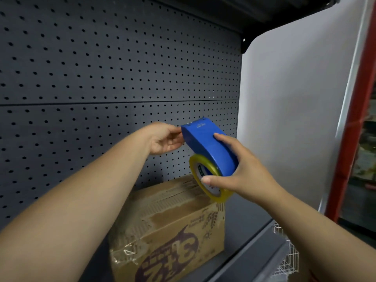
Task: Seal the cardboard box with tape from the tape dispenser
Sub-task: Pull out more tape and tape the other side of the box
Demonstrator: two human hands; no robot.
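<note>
A blue tape dispenser with a roll of yellowish clear tape is held in the air above the far end of a brown cardboard box. My right hand grips the dispenser around the roll, thumb on the roll's side. My left hand reaches the dispenser's front end, fingers pinching at its tip; what they hold is hidden behind it. The box stands on a dark shelf, flaps closed, with old tape strips and torn patches on top and purple print on its side.
A dark pegboard wall rises behind the box. A white panel closes the shelf on the right, with a red post beyond it. The dark shelf surface extends to the right of the box; a white wire rack hangs at its front edge.
</note>
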